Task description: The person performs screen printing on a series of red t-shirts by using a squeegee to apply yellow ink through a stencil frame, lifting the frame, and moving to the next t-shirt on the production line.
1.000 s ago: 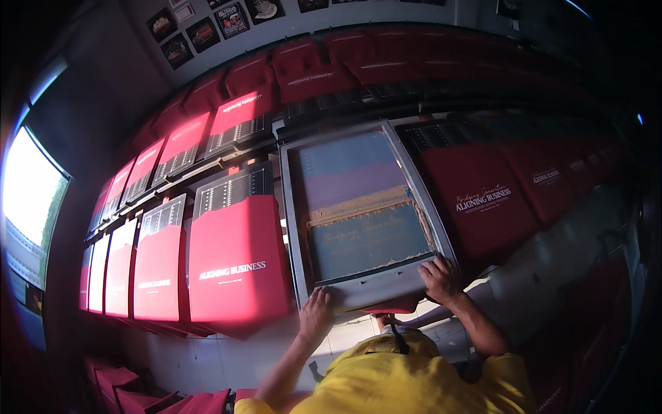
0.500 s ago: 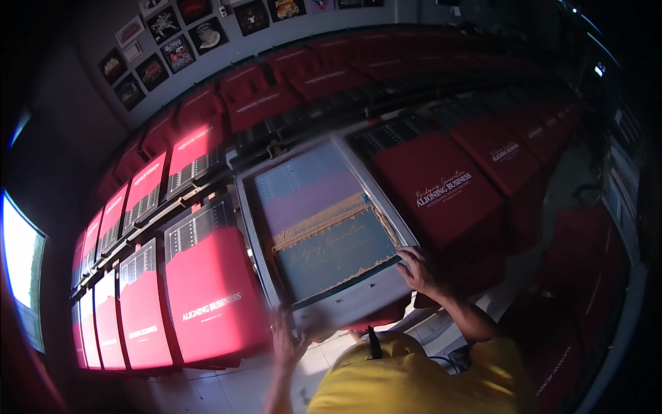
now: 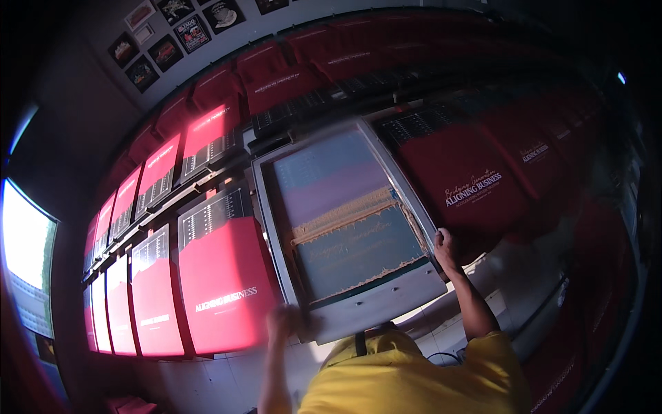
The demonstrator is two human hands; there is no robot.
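Observation:
A screen-printing frame with pale metal edges lies in front of me, over one of the printing boards. Its blue-green mesh carries a faint script design, and brown tape or dried residue crosses it and runs along its near margin. On the right side of the frame, near its front corner, my right hand is closed around the edge. My left hand is at the front left corner, smeared by motion, so its fingers and any contact with the frame cannot be made out.
Boards dressed in red cloth stand in rows: a printed red piece to the left, another to the right, several more behind. A dark rail separates the rows. A bright window is at far left; framed pictures hang on the back wall.
The whole view has shifted, with the frame now farther right in it. My right hand has moved farther up the frame's right edge. My left hand has moved slightly outward at the corner.

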